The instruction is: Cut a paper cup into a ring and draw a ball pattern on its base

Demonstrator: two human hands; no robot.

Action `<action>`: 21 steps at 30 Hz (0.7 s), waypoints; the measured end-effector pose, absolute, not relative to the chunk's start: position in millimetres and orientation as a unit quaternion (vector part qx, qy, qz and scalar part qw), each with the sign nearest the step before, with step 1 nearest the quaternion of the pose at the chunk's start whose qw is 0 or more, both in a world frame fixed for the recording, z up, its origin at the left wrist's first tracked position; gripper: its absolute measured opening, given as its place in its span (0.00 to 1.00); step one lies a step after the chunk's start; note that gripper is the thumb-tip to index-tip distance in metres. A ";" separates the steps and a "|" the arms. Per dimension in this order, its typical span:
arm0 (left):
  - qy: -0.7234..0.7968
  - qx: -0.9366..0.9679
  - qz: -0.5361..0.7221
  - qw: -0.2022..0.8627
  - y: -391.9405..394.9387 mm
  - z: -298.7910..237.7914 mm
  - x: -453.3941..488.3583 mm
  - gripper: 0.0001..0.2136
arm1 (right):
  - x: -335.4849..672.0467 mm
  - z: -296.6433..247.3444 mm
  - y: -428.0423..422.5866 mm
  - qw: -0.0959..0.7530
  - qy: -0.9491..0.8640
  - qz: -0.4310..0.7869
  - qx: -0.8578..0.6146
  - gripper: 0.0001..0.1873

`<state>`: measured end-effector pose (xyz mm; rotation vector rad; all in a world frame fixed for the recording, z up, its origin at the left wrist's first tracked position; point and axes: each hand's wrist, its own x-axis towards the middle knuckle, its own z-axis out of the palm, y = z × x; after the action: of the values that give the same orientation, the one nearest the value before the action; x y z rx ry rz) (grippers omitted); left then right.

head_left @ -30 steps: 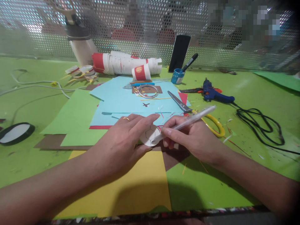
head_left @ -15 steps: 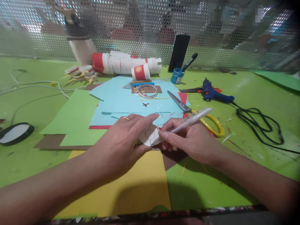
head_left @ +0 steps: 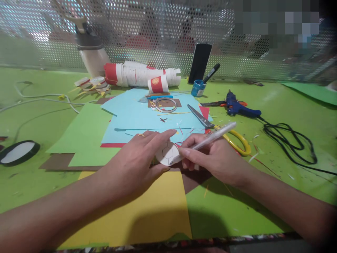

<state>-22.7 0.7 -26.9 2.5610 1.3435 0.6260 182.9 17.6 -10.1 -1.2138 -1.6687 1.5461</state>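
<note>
A small white disc [head_left: 167, 154] is at the near-middle of the work area, in front of the person and between the two hands; dark lines on it form a six-sided outline, with a short line running from its lower corner towards the rim. The left hand [head_left: 143, 153] holds the disc from its left side, fingers along the far edge and thumb at the near edge, the gap between them about as wide as the disc; the right hand [head_left: 210, 154] pinches a pale pen [head_left: 217, 134] between thumb and fingers, its tip at the disc's lower edge. The step in hand looks to be drawing lines on the disc; the next stroke calls for a steady left grip and a light, controlled tip, since there is little room between outline and rim; whether the disc rests flat or is lifted a little, I cannot tell.

Just beyond the near work lie a yellow sheet [head_left: 137, 207] in front, a brown sheet [head_left: 196, 178] partly under the right hand, and light blue paper [head_left: 131, 114] further off; scissors [head_left: 244, 143] lie just past the right hand, handles towards it; further right rests a blue glue gun [head_left: 235, 106]; at the back, a paper cup [head_left: 158, 85] lies tilted before a long stack of cups [head_left: 142, 75].
</note>
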 end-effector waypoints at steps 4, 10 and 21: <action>0.478 0.847 0.203 0.113 0.4 -26.0 -23.1 0.30 | 185.4 -10.0 20.7 0.321 -0.591 0.584 -0.454 0.09; 0.507 0.827 0.185 0.156 1.7 -25.9 -25.6 0.30 | 190.9 -16.1 26.9 0.371 -0.571 0.582 -0.445 0.11; 0.511 0.813 0.195 0.200 4.8 -27.7 -26.9 0.37 | 191.4 -20.7 34.7 0.381 -0.546 0.595 -0.451 0.11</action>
<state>-26.9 4.8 -27.7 2.2731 1.4292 0.5448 191.4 34.7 -20.7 -1.1514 -1.3940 1.5176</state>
